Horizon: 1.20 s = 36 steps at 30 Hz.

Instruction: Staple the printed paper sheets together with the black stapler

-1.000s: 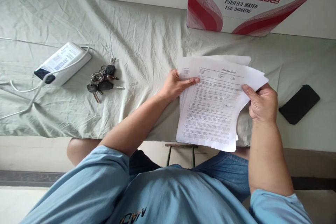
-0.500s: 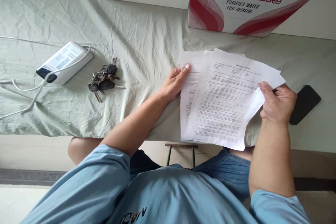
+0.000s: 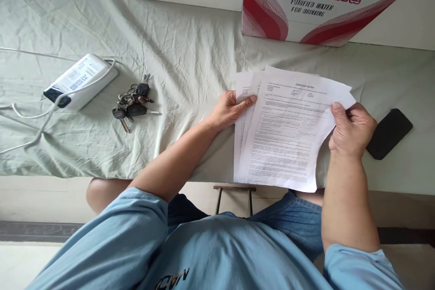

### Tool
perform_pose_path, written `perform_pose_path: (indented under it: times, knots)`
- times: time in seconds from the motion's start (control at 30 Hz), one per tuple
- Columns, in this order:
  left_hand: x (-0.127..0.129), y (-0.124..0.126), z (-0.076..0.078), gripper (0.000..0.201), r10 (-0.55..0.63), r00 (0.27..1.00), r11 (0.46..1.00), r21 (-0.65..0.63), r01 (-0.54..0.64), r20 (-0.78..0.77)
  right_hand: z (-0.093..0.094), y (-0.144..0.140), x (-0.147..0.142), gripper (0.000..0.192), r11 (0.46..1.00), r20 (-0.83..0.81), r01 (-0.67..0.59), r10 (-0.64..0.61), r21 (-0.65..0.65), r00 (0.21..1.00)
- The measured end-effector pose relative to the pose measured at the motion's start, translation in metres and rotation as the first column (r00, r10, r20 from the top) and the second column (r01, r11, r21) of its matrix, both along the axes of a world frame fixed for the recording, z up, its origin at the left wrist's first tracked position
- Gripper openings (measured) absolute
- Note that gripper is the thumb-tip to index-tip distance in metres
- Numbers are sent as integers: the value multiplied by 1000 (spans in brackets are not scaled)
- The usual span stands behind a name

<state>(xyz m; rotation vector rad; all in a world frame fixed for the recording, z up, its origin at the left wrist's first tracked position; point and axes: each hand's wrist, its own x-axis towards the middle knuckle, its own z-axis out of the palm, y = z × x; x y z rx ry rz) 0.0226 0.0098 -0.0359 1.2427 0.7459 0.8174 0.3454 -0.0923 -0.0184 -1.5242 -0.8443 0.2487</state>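
Several printed paper sheets (image 3: 282, 136) are fanned out over the near edge of the cloth-covered table, the top one headed "OVERLEAF NOTES". My left hand (image 3: 231, 108) pinches their left side, thumb on top and fingers hidden beneath. At the upper right edge my right hand (image 3: 353, 127) grips the sheets, its thumb pressed on the printed face. The top sheet overlaps the ones under it, which show along the left. Its lower right edge curls. Just right of my right hand lies a black smartphone (image 3: 390, 133), face unclear.
A bunch of keys (image 3: 136, 102) rests on the wrinkled pale green cloth (image 3: 183, 54) to the left. Beyond it is a white power adapter box (image 3: 81, 81) with white cables. A red and white Wahaha water carton (image 3: 319, 18) stands at the back against the wall.
My right hand has shifted left with the top sheets, so they overlap the left ones more. My left thumb has moved right, farther onto the sheets.
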Motion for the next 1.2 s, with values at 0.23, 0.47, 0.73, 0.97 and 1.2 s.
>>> perform_pose_path:
  times: [0.23, 0.47, 0.73, 0.97, 1.2]
  knots:
    - [1, 1, -4, 63, 49, 999, 997, -60, -48, 18, -5, 2, 14, 23, 999, -53, 33, -31, 36, 998]
    - [3, 2, -10, 66, 87, 996, 992, -90, -85, 21, 0, 3, 10, 20, 999, -77, -27, 30, 32, 997]
    - [-1, -4, 5, 70, -7, 1000, 1000, -27, 7, -14, 1, 0, -7, 29, 993, -9, -80, 79, -91, 997]
    - [0, 7, -7, 67, 228, 973, 970, -96, -224, 38, 4, -5, -4, 57, 976, -108, -178, 165, -125, 980]
    - [-7, 41, -31, 81, 497, 843, 868, -115, -484, 206, 23, -7, -11, 98, 811, -512, -583, 480, -52, 712]
